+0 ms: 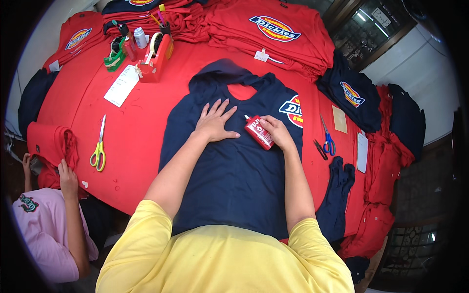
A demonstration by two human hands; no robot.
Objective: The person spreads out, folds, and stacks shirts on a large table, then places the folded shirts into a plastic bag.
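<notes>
Before me on the red-covered table lies a dark navy garment, spread out, with a round neck opening at its far end and a printed logo patch on its right. My left hand rests flat on the cloth below the neck, fingers spread. In my right hand is a small red squeeze bottle with a white nozzle. It is tilted, the nozzle pointing up and left, just over the navy cloth. Whether anything comes out of the nozzle I cannot tell.
Yellow-handled scissors lie left, blue-handled scissors right. A red tape dispenser and a paper slip sit at the far left. Folded red shirts are stacked at the back. A person in pink handles red cloth at left.
</notes>
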